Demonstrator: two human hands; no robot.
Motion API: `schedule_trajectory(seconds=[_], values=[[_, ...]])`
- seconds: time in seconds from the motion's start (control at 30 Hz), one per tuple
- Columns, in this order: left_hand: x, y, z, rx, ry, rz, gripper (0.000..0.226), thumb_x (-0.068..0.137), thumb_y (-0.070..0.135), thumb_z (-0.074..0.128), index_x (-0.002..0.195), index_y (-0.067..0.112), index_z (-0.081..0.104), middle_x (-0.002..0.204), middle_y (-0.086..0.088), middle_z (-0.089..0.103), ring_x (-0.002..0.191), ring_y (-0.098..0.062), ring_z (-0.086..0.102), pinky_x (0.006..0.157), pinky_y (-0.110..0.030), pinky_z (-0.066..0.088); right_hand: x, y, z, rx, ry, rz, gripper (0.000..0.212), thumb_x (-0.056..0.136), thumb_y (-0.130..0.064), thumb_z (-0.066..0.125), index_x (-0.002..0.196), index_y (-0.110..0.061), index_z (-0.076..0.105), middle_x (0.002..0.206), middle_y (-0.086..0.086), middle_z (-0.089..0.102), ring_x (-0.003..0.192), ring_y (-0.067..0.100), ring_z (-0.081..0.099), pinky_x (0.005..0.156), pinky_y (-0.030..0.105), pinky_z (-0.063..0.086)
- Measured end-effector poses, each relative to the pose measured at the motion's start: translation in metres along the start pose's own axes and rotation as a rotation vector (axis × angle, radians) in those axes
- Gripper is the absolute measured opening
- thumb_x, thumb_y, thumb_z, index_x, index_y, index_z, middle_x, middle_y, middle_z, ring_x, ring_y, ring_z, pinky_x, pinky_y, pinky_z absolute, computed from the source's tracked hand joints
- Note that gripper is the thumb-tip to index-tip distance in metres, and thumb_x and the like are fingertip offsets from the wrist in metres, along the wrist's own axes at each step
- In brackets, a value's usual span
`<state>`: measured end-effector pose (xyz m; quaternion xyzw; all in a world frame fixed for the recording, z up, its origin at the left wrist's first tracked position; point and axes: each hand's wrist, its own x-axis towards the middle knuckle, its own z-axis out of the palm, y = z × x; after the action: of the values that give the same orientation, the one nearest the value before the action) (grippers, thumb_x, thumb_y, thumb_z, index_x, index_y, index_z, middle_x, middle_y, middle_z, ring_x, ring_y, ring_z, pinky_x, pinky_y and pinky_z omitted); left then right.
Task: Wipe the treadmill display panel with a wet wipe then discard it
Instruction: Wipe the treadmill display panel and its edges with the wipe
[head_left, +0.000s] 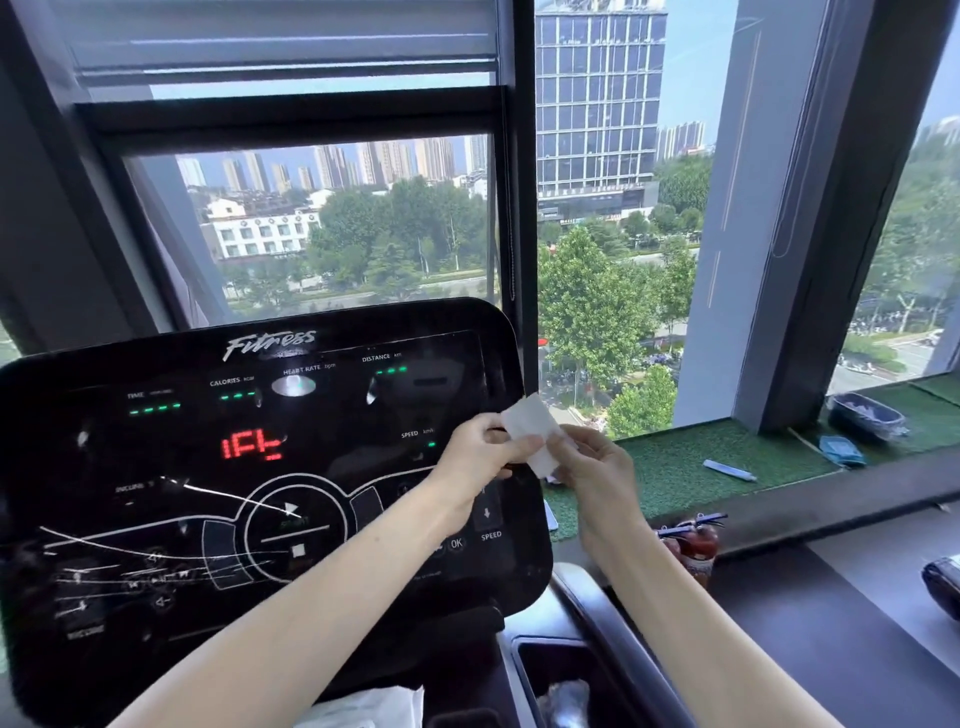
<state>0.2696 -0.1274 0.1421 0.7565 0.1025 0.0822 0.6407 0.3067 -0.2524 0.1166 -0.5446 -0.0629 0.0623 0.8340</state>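
The black treadmill display panel (249, 467) fills the lower left, lit with red digits and green dashes. A folded white wet wipe (532, 434) is held in the air in front of the panel's right edge. My left hand (480, 457) pinches its left side between thumb and fingers. My right hand (597, 467) pinches its lower right side. Both forearms reach up from the bottom of the view.
A window sill covered in green turf (691, 467) runs to the right, holding a white tube (729, 470), a blue wipe packet (841, 449) and a dark tray (867, 415). A red extinguisher (698, 545) stands below. White plastic (363, 706) lies under the panel.
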Motion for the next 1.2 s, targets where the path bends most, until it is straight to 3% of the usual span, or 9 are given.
schedule_trajectory(seconds=[0.17,0.27,0.4,0.57,0.67,0.83,0.97,1.13,1.2], values=[[-0.001,0.007,-0.002,-0.051,0.202,0.179,0.009,0.081,0.002,0.066,0.088,0.009,0.067,0.09,-0.008,0.069,0.082,-0.017,0.064,0.075,-0.026,0.052,-0.002,0.015,0.0,-0.212,-0.066,-0.103,0.009,0.087,-0.008,0.062,0.09,-0.014,0.066,0.081,0.003,0.068,0.073,0.016,0.064,0.071,0.028,0.049],[0.008,0.018,-0.015,0.497,0.469,0.545,0.006,0.082,0.002,0.059,0.084,0.004,0.065,0.086,-0.005,0.059,0.075,-0.019,0.057,0.067,-0.033,0.049,-0.003,0.032,-0.008,-0.658,-0.066,-0.292,0.023,0.089,-0.006,0.054,0.105,-0.017,0.067,0.095,-0.001,0.069,0.084,0.01,0.062,0.076,0.022,0.046],[0.019,0.017,-0.01,1.258,0.398,1.008,0.038,0.063,-0.009,0.07,0.095,0.011,0.066,0.079,-0.002,0.057,0.073,-0.018,0.056,0.053,-0.022,0.048,-0.015,0.055,-0.015,-1.006,-0.128,-0.478,0.047,0.08,0.008,0.044,0.12,-0.011,0.06,0.125,0.001,0.059,0.116,0.018,0.051,0.094,0.025,0.04],[0.019,-0.018,0.007,1.389,0.181,0.802,0.045,0.06,-0.018,0.066,0.099,0.003,0.061,0.085,-0.011,0.056,0.078,-0.024,0.054,0.047,-0.025,0.04,-0.025,0.077,-0.026,-1.231,-0.163,-0.617,0.052,0.071,0.009,0.049,0.121,-0.003,0.059,0.133,0.009,0.054,0.121,0.027,0.05,0.101,0.037,0.04],[0.01,-0.03,0.008,1.51,-0.053,0.864,0.037,0.067,-0.013,0.064,0.1,0.004,0.059,0.091,-0.011,0.055,0.083,-0.023,0.053,0.046,-0.025,0.042,-0.029,0.084,-0.034,-1.309,-0.181,-0.688,0.055,0.065,0.008,0.052,0.118,0.0,0.061,0.129,0.013,0.057,0.117,0.029,0.055,0.099,0.039,0.042],[0.025,-0.008,-0.001,1.248,0.285,0.713,0.042,0.08,-0.01,0.057,0.114,0.015,0.057,0.081,-0.002,0.047,0.075,-0.019,0.051,0.059,-0.017,0.033,-0.032,0.094,-0.042,-1.341,-0.209,-0.672,0.058,0.064,0.009,0.049,0.122,0.002,0.057,0.133,0.018,0.052,0.122,0.03,0.051,0.102,0.042,0.041],[0.001,-0.037,0.012,1.405,-0.171,0.74,0.042,0.08,-0.011,0.05,0.115,0.011,0.051,0.09,-0.003,0.042,0.085,-0.02,0.046,0.058,-0.028,0.038,-0.033,0.099,-0.045,-1.334,-0.251,-0.654,0.06,0.066,0.006,0.042,0.125,0.005,0.054,0.137,0.019,0.048,0.127,0.029,0.047,0.108,0.042,0.034],[0.027,-0.005,0.0,1.224,0.206,0.659,0.046,0.084,-0.012,0.045,0.117,0.02,0.053,0.084,0.003,0.035,0.072,-0.014,0.037,0.059,-0.026,0.033,-0.032,0.103,-0.047,-1.311,-0.27,-0.659,0.063,0.066,0.013,0.042,0.127,0.005,0.05,0.143,0.018,0.039,0.134,0.027,0.036,0.113,0.039,0.024],[0.025,-0.01,0.001,1.185,0.216,0.644,0.044,0.084,-0.01,0.047,0.115,0.021,0.053,0.082,0.004,0.035,0.071,-0.012,0.035,0.058,-0.029,0.039,-0.032,0.104,-0.047,-1.31,-0.278,-0.66,0.063,0.066,0.013,0.041,0.128,0.006,0.049,0.144,0.019,0.037,0.135,0.028,0.034,0.113,0.042,0.025]])
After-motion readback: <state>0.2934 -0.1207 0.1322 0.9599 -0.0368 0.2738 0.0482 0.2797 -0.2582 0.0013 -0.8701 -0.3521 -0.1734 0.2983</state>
